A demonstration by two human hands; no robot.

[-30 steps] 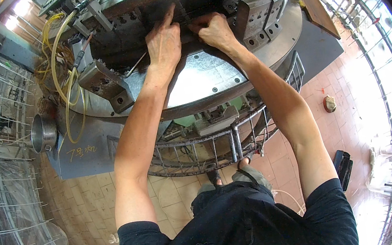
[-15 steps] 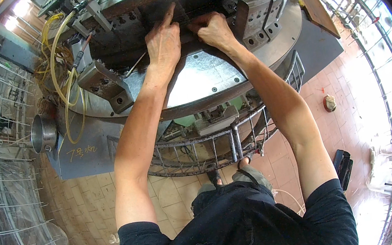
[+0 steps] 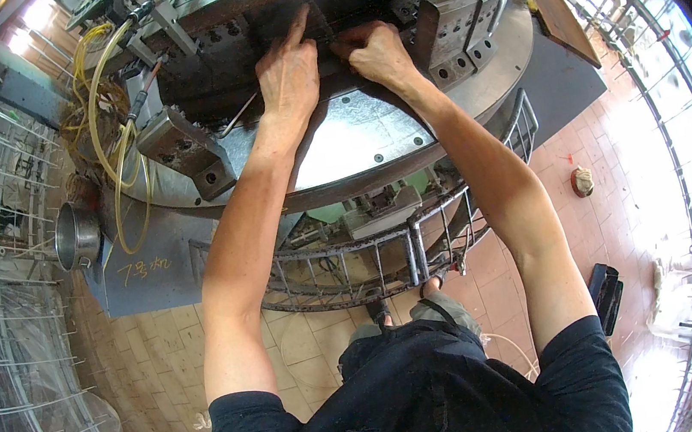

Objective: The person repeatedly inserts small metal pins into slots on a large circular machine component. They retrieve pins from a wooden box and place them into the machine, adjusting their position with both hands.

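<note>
My left hand (image 3: 288, 72) reaches into the dark recess of a metal machine. Its index finger is stretched against the dark inner plate (image 3: 278, 17), while the other fingers curl under. A thin metal rod (image 3: 240, 114) sticks out from the outer edge of this hand, seemingly gripped in the curled fingers; its other end is hidden. Just to the right, my right hand (image 3: 375, 53) is closed, with thumb and forefinger pinched together near the same plate. Whatever lies in that pinch is too small or too hidden to make out. Both wrists pass over the shiny round metal table (image 3: 362, 132).
Bolted steel blocks flank the recess, one at left (image 3: 187, 153) and one at right (image 3: 461, 25). Yellow hoses (image 3: 96, 117) loop down at left, above a metal pot (image 3: 77, 235). A curved metal railing (image 3: 336, 278) stands between the machine and my legs.
</note>
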